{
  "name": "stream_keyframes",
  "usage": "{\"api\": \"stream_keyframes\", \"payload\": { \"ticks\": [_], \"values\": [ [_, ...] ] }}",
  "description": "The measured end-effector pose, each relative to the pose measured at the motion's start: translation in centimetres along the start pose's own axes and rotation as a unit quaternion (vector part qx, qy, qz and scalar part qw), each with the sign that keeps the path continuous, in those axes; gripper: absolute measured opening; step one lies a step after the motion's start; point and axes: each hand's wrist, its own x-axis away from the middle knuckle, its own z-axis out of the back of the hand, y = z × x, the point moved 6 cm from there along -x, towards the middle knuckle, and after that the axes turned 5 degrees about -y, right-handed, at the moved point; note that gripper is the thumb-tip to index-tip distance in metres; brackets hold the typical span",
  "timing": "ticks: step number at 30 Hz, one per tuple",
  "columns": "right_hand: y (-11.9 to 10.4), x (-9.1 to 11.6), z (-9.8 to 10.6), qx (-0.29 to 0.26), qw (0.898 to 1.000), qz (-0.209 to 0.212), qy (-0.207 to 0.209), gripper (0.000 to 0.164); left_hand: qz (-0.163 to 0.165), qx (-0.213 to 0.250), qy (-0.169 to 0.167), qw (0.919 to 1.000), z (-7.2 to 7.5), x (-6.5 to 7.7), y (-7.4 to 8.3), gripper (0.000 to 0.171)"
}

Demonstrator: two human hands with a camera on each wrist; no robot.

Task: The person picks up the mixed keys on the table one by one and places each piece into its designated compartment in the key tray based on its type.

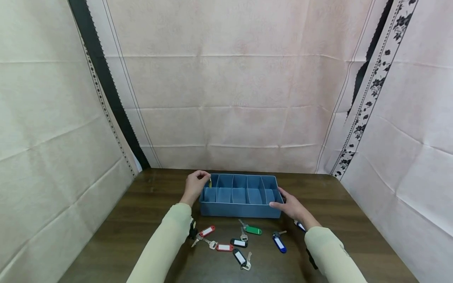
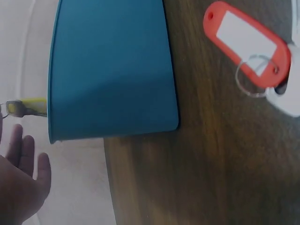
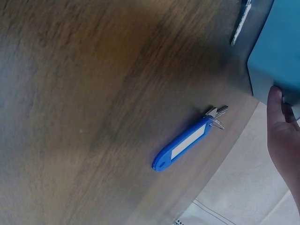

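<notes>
A blue divided box [image 1: 240,210] with several compartments in a row sits near the table's far edge. My left hand [image 1: 195,188] pinches a key with a yellow tag [image 1: 210,183] by its ring end, the tag hanging at the leftmost compartment. In the left wrist view the yellow tag [image 2: 33,104] shows partly behind the box rim, and the key blade is mostly hidden. At the box's right end my right hand [image 1: 293,206] holds the corner, thumb by the front wall and fingers along the side.
In front of the box lie keys with a green tag [image 1: 253,230], red tags [image 1: 207,231], black tags [image 1: 239,257] and a blue tag [image 1: 279,243]. Another blue-tagged key [image 3: 183,144] lies below the right wrist. Pale cloth [image 1: 240,129] hangs behind the table [image 1: 170,184].
</notes>
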Motion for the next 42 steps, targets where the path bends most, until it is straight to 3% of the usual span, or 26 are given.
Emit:
{"api": "stream_keyframes", "payload": {
  "ticks": [7, 23, 42],
  "values": [
    [-0.1, 0.1, -0.2, -0.002, 1.0, 0.006, 0.0, 0.098, 0.004, -0.021, -0.011, 0.9997, 0.6, 0.0, -0.5, 0.03],
    [0.2, 0.1, 0.3, 0.002, 1.0, -0.001, -0.005, 0.096, -0.001, -0.03, -0.003, 0.9995, 2.0, -0.2, -0.9, 0.031],
    [0.1, 0.0, 0.1, 0.004, 1.0, 0.006, -0.004, 0.099, -0.019, -0.037, -0.023, 0.9989, 2.7, 1.0, -0.2, 0.033]
  ]
}}
